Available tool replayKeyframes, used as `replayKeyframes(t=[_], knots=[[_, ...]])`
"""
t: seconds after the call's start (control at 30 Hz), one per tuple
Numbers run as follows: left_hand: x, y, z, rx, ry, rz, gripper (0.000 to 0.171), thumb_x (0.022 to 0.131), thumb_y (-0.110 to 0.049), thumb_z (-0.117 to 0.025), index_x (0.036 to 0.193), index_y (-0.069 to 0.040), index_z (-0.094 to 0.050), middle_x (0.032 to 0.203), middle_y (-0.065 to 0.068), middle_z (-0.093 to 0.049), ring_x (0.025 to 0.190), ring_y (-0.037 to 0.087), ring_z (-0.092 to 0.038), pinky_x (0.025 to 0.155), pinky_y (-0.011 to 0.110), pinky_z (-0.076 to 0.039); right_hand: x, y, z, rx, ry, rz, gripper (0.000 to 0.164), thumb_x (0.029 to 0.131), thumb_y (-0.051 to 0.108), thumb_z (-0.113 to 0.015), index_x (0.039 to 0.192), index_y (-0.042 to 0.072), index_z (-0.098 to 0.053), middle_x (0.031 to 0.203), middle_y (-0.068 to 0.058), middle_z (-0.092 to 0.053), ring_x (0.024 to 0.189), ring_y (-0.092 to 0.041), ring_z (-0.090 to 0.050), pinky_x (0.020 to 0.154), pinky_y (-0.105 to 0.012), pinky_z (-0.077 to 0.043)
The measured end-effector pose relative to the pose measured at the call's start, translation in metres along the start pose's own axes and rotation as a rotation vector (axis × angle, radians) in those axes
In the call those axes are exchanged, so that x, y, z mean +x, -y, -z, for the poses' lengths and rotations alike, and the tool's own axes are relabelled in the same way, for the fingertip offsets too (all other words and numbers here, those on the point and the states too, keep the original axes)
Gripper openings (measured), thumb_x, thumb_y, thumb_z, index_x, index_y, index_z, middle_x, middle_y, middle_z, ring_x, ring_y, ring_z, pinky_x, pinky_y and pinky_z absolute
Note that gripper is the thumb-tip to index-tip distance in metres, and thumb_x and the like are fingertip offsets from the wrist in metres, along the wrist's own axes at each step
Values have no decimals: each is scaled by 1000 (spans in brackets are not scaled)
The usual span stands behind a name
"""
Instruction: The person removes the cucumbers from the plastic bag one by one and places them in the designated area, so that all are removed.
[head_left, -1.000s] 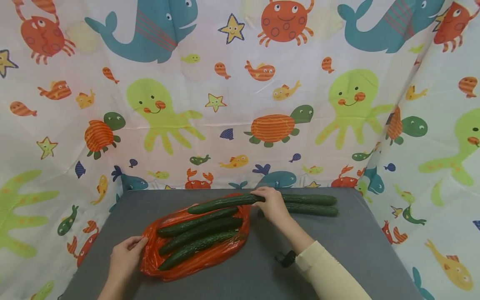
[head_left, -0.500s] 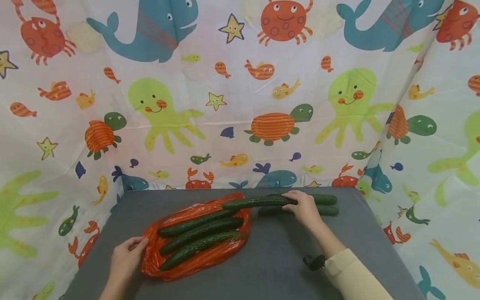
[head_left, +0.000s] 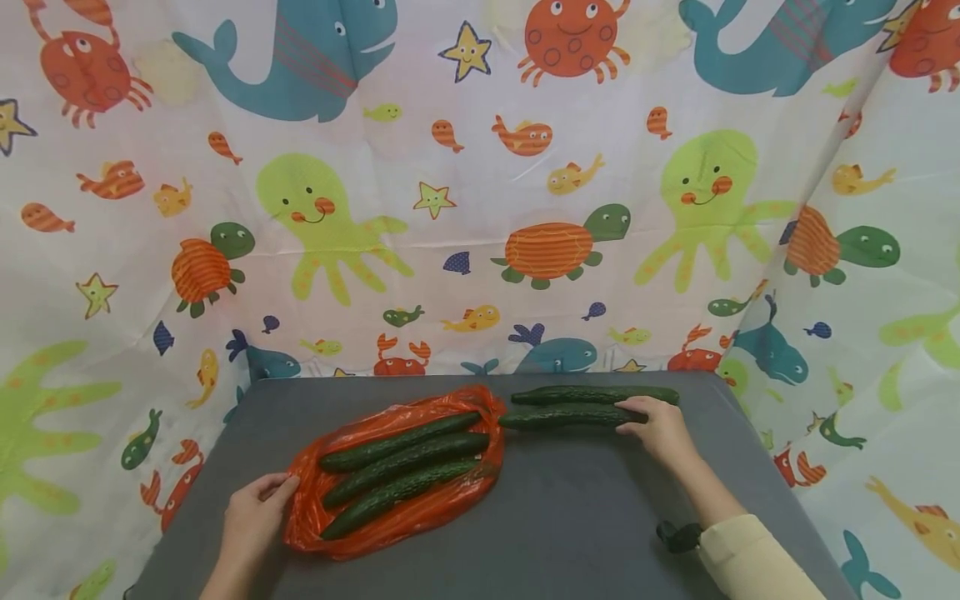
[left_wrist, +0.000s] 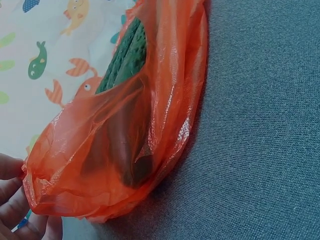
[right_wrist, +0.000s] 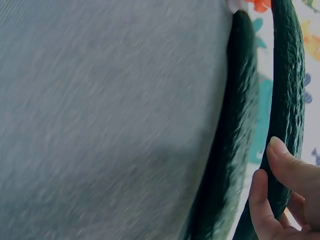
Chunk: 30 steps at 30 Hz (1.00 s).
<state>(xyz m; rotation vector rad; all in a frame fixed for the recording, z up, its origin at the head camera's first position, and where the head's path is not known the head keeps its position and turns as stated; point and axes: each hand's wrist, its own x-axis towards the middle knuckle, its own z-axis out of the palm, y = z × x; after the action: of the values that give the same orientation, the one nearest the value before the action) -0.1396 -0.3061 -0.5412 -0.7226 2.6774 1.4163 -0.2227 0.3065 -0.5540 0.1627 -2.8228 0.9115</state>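
Note:
Three dark green cucumbers lie side by side in an orange-red plastic bag with its mouth facing up. My left hand pinches the bag's left end; the left wrist view shows its fingertips on the gathered plastic. To the right of the bag, my right hand grips a long cucumber between thumb and fingers near its right end. The held cucumber's left tip is right by the bag's edge. Behind it lies another cucumber. The right wrist view shows a cucumber beside the held one.
The grey table extends in front of the bag and cucumbers. A printed sea-animal curtain rises close behind and on both sides. A black device is strapped at the right wrist, by the cream sleeve.
My right hand has carried its cucumber rightward from over the bag's back edge to the loose cucumbers and lowered it. My left hand has stayed at the bag's end.

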Motion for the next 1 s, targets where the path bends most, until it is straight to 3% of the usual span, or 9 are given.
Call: replayKeyframes(t=[0.27,0.53,0.8,1.0], knots=[[1,-1,-2,-1,-13,-12,52,98,-47,-63,119,0,-69,102,12,-75,81,15,-66,64,31,-53,-2,-22,3,-39,42,-54,41,83,13,-82,122,8,-73,129,-21,-66,123,-47,-57,94,-62,-47],[2,-1,-3,0,-8,-30,53,98,-49,-63,119,-1,-69,101,11,-76,83,16,-67,65,32,-52,-4,-31,5,-41,97,-94,42,83,17,-83,123,10,-73,131,-21,-65,123,-47,-56,93,-61,-49],[1,-2,-2,-8,-5,-13,53,98,-49,-62,119,0,-69,106,13,-75,86,18,-68,66,32,-53,-5,-31,2,-82,56,-66,39,80,13,-85,118,7,-75,126,-22,-67,120,-48,-58,96,-63,-45],[0,0,0,-8,7,4,56,98,-50,-62,121,1,-68,111,17,-73,88,19,-68,68,35,-55,-9,-24,-7,-161,46,-50,39,79,11,-86,116,4,-74,126,-24,-64,117,-49,-56,91,-61,-48]])
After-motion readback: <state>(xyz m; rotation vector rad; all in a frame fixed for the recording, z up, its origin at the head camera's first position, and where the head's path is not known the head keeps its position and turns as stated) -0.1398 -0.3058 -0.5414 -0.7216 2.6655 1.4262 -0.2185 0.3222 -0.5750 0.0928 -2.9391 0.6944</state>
